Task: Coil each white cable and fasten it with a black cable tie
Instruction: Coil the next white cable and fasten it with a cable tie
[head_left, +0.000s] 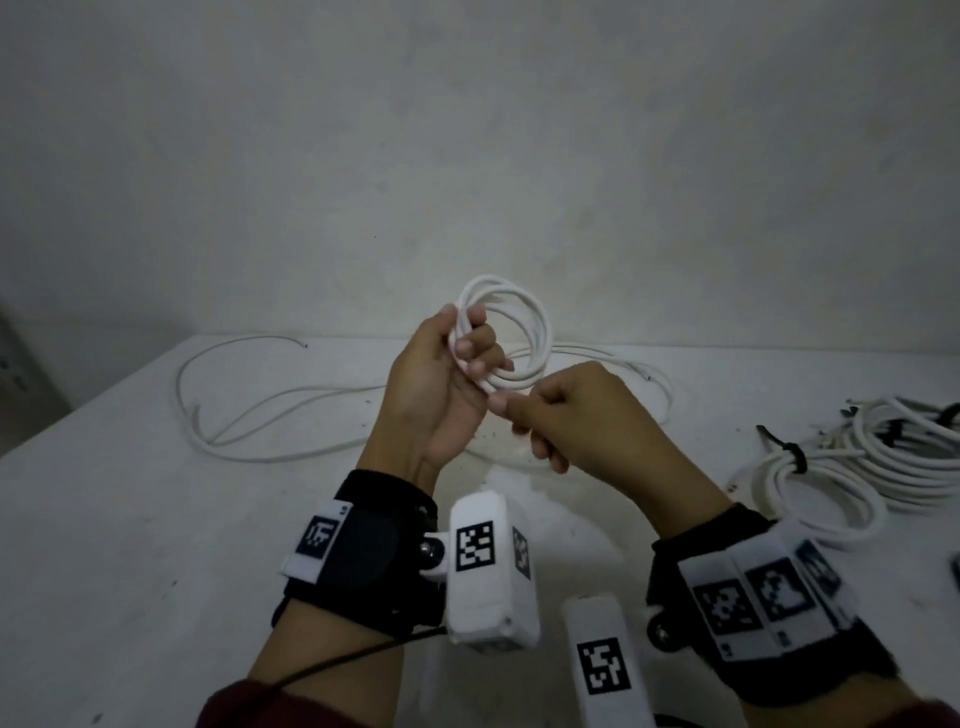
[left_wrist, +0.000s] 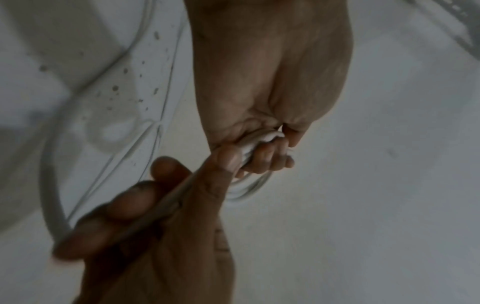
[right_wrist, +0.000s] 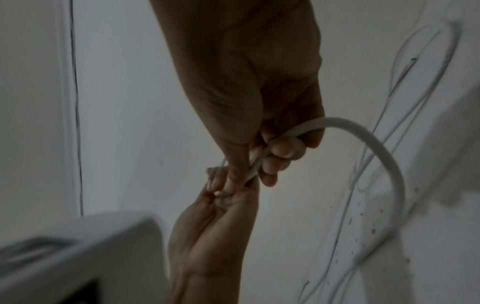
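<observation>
My left hand (head_left: 462, 345) is raised over the table and grips a small coil of white cable (head_left: 537, 325) of several loops. The same coil (left_wrist: 249, 190) shows under the curled left fingers (left_wrist: 270, 158) in the left wrist view. My right hand (head_left: 522, 415) sits just below and right of the coil, and its fingers (right_wrist: 281, 152) curl round the cable's free length (right_wrist: 389, 162), which arcs away to the right and down. No black tie is on this coil. The hands nearly touch.
Loose white cables (head_left: 234, 410) sprawl over the white table (head_left: 130, 519) at the left and behind the hands. Coiled white bundles (head_left: 883, 462) with black ties (head_left: 793, 451) lie at the right. A dark object (head_left: 955, 569) sits at the right edge. A wall rises behind.
</observation>
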